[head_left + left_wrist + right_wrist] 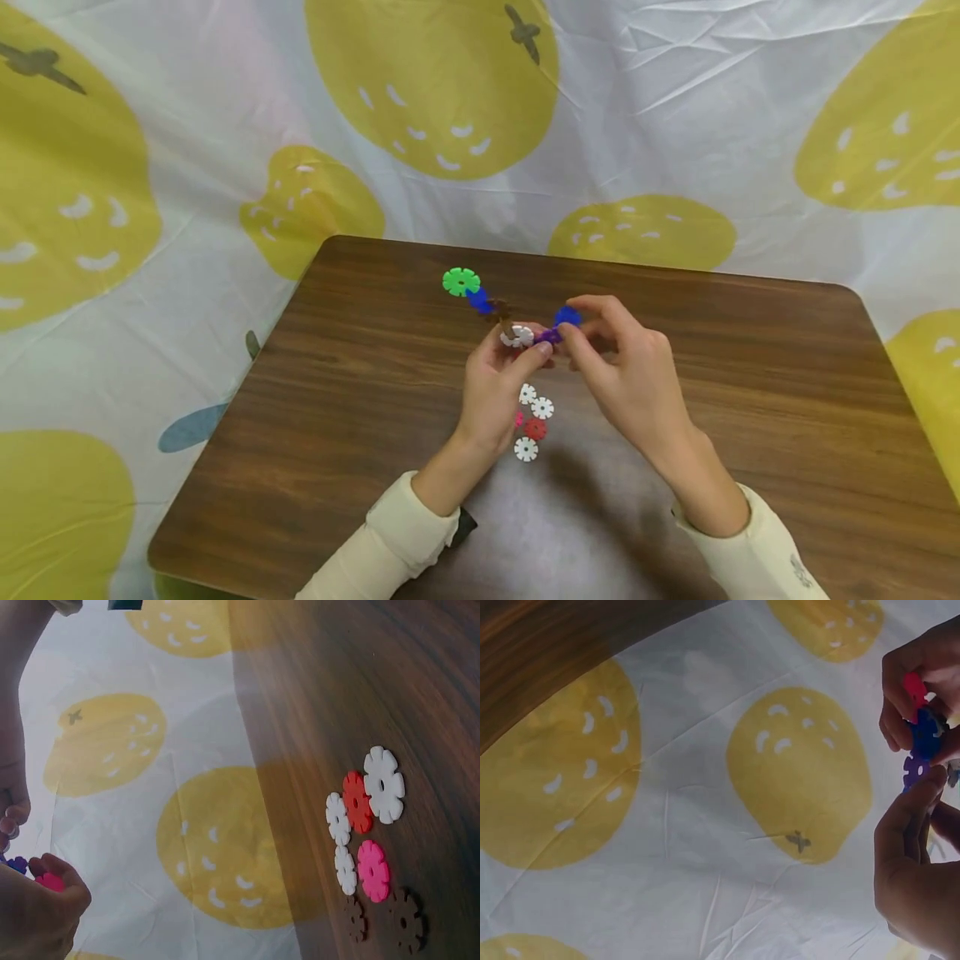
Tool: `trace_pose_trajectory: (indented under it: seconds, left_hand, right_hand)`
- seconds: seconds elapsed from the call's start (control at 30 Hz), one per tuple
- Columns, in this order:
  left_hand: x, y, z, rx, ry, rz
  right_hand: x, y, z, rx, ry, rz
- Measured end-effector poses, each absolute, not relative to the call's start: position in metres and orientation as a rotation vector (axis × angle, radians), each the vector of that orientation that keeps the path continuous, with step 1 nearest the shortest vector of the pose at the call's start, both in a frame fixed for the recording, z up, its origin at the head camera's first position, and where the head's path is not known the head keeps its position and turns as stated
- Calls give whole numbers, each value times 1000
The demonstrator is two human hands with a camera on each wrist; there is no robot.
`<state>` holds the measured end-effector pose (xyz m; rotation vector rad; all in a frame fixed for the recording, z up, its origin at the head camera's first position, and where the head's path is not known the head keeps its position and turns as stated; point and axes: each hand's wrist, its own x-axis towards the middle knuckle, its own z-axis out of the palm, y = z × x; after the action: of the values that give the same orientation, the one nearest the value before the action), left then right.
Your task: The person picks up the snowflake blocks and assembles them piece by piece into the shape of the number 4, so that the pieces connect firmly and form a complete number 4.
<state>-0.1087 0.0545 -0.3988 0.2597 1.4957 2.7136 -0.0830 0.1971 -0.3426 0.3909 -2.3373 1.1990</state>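
A chain of slotted plastic discs is held up over the table between both hands. My left hand grips it near a white disc; beyond that, brown discs, a blue disc and a bright green disc stick out to the far left. A pink disc shows at the left fingers in the left wrist view. With thumb and fingertips my right hand pinches another blue disc, beside a purple disc between the hands. Fingers hide parts of the joints.
Loose discs lie on the brown wooden table below the hands: several white ones, a red one, a pink one and two brown ones. A fruit-print cloth hangs behind the table's far edge.
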Motion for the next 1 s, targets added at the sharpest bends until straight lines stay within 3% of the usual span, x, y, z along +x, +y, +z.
trace_pose_trajectory:
  seconds: [0.37,0.57,1.0]
  left_hand:
    - [-113,49,-401,143,1412,2726]
    - [-115,46,-403,95,1414,2710]
    - [-116,34,-401,92,1451,2725]
  right_hand:
    - [-84,204,-344,444,-2382,1166]
    - [-83,223,-347,325,-2331,1088]
    - [-99,252,-394,243,-2604,1019]
